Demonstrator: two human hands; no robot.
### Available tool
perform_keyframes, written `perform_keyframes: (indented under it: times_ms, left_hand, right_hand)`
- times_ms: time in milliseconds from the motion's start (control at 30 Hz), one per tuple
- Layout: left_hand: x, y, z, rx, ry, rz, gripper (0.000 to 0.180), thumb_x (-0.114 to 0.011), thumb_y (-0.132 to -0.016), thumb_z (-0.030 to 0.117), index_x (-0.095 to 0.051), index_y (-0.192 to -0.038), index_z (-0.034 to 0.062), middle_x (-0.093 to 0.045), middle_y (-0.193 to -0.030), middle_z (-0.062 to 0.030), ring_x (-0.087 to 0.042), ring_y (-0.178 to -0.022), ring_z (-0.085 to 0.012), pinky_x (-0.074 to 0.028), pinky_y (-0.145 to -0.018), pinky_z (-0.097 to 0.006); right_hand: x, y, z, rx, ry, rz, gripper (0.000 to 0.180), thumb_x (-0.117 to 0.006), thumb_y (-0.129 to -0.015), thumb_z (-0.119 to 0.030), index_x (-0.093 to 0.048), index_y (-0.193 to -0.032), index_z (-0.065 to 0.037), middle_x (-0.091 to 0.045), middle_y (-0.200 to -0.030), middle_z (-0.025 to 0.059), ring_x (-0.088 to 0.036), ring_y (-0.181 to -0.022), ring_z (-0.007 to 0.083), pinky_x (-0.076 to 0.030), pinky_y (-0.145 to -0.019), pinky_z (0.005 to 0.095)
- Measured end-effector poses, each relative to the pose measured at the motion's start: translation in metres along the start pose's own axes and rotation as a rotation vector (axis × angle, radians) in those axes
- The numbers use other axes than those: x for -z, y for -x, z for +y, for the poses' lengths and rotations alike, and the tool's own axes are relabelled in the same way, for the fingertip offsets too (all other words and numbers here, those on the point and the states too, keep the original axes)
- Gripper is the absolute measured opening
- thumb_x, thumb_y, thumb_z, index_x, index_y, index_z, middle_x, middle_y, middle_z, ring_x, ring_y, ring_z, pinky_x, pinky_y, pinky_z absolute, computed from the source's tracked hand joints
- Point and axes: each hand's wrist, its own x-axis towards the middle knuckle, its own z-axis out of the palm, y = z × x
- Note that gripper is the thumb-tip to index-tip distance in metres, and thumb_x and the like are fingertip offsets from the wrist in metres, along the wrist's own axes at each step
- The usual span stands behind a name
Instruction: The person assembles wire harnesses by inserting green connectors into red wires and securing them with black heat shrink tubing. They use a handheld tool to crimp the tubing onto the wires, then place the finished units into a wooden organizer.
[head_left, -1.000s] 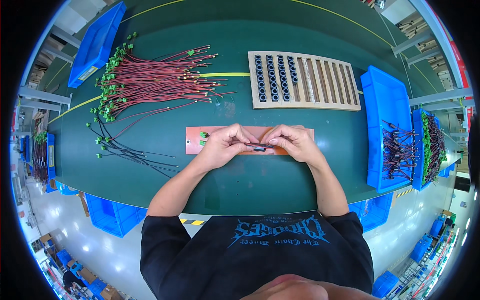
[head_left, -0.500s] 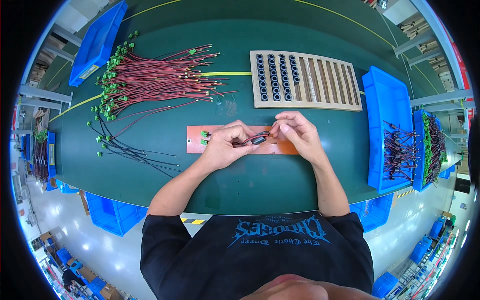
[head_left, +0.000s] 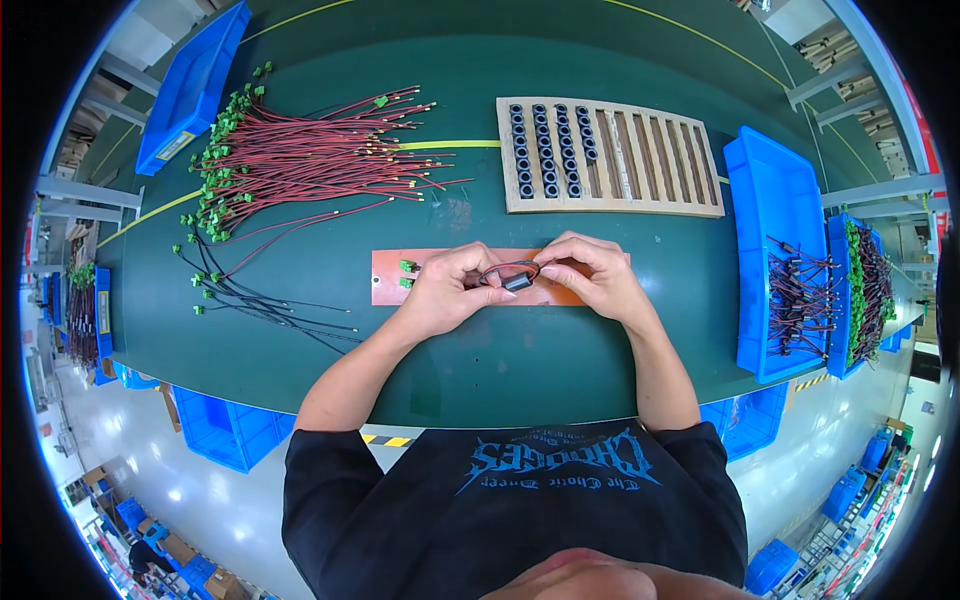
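Over an orange-brown board (head_left: 390, 291), my two hands hold a red and black wire pair that carries a black ring core (head_left: 517, 283). My left hand (head_left: 447, 290) is closed, its thumb and index finger pinching the wires at the core's left side. On the other side my right hand (head_left: 596, 275) pinches the wires between thumb and fingertips. A loop of red and black wire (head_left: 513, 265) arches above the core. Green connectors (head_left: 407, 266) lie on the board's left part, next to my left hand. The wire ends are hidden by my fingers.
A heap of red wires (head_left: 320, 150) with green connectors lies at the far left, several black wires (head_left: 270, 305) nearer. A wooden rack (head_left: 640, 207) holds black ring cores. Blue bins (head_left: 752, 330) with wire assemblies stand at right; another blue bin (head_left: 205, 70) stands far left.
My right hand, whose fingers were raised and apart, has come down and closed on the wires. The wire loop above the core stands wider. My left hand keeps its grip.
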Motion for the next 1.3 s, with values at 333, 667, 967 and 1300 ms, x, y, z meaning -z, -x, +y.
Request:
perform_keyframes:
  times_ms: [333, 667, 967, 1300]
  left_hand:
    - [-0.002, 0.000, 0.023, -0.013, 0.107, -0.041, 0.017, -0.073, -0.088, -0.011, -0.060, -0.093, -0.0017, -0.067, -0.111, -0.0126, -0.069, -0.114, -0.0222, -0.058, -0.096, -0.035]
    - [0.007, -0.001, 0.005, -0.167, 0.070, -0.045, 0.014, -0.080, -0.086, 0.001, -0.068, -0.091, -0.0024, -0.075, -0.104, -0.0132, -0.072, -0.095, -0.0178, -0.057, -0.083, -0.031]
    - [0.001, 0.000, 0.011, -0.241, -0.093, 0.057, 0.021, -0.090, -0.074, 0.005, -0.071, -0.080, -0.0007, -0.073, -0.098, -0.0098, -0.070, -0.089, -0.0177, -0.054, -0.074, -0.030]
    - [-0.005, 0.001, 0.018, -0.116, 0.143, 0.078, 0.024, -0.079, -0.083, -0.008, -0.068, -0.104, -0.0023, -0.059, -0.105, -0.0057, -0.072, -0.096, -0.0193, -0.061, -0.091, -0.033]
  right_hand:
    - [-0.003, 0.005, -0.005, -0.066, 0.150, 0.010, 0.014, -0.078, -0.091, -0.009, -0.071, -0.099, 0.001, -0.073, -0.091, 0.0074, -0.070, -0.082, 0.0157, -0.056, -0.072, 0.0293]
    - [-0.003, 0.004, -0.003, -0.089, 0.100, -0.001, 0.013, -0.077, -0.092, -0.008, -0.072, -0.100, 0.000, -0.074, -0.095, 0.0079, -0.071, -0.085, 0.0157, -0.056, -0.076, 0.0293]
    - [-0.001, 0.003, -0.010, -0.045, 0.077, -0.094, 0.018, -0.075, -0.091, -0.003, -0.075, -0.108, 0.000, -0.075, -0.099, 0.0102, -0.072, -0.086, 0.0181, -0.057, -0.078, 0.0295]
    - [-0.006, 0.006, -0.005, -0.077, 0.095, 0.037, 0.016, -0.075, -0.091, -0.002, -0.074, -0.106, 0.002, -0.076, -0.097, 0.0113, -0.074, -0.087, 0.0184, -0.058, -0.077, 0.0295]
